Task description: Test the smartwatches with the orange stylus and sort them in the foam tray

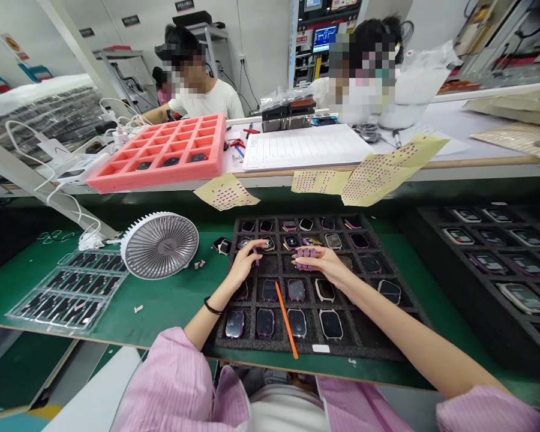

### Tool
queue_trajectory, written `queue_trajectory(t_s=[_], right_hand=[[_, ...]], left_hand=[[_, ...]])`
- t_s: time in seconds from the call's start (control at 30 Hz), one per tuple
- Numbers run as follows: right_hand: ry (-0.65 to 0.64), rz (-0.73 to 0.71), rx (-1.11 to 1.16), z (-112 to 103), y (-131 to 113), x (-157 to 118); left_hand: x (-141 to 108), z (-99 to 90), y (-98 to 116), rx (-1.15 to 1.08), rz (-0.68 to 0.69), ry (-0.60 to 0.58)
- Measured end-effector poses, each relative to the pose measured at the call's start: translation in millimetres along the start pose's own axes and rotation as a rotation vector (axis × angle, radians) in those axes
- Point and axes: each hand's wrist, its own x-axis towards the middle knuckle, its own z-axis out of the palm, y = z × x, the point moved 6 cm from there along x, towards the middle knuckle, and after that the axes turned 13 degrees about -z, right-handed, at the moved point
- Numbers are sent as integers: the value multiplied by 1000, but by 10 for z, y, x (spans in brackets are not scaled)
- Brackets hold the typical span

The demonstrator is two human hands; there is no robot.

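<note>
My left hand (246, 259) is over the left part of a black foam tray (270, 347), its fingers bent together and an index fingertip beside a smartwatch face (269, 243). What it pinches, if anything, is too small to make out. Farther right, my right hand (317, 261) has curled fingers with purple bands round them that look like finger cots; whatever lies between its fingertips is hidden. Purple shows on the left fingers too. Square watch bodies with purple or silver frames fill many compartments. An orange stick (287, 321) lies slanted across the tray's front.
A white fan (159, 246) and a clear plastic tray (67, 291) stand left. Another foam tray (459, 300) of watches is at right. On the shelf are a pink foam tray (162, 150) and paper sheets (303, 147). Co-workers sit beyond.
</note>
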Motion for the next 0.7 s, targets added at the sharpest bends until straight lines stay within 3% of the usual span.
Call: queue_trajectory(t_s=[0.2, 0.4, 0.57, 0.7], right_hand=[[99, -87, 12, -132, -102, 323], [254, -191, 30, -515, -424, 653], [270, -218, 68, -656, -584, 631], [213, -173, 75, -518, -503, 455]], left_hand=[[-141, -183, -175, 152, -4, 63], [-143, -193, -160, 89, 0, 83], [-151, -261, -180, 73, 25, 128], [-154, -298, -187, 174, 82, 181]])
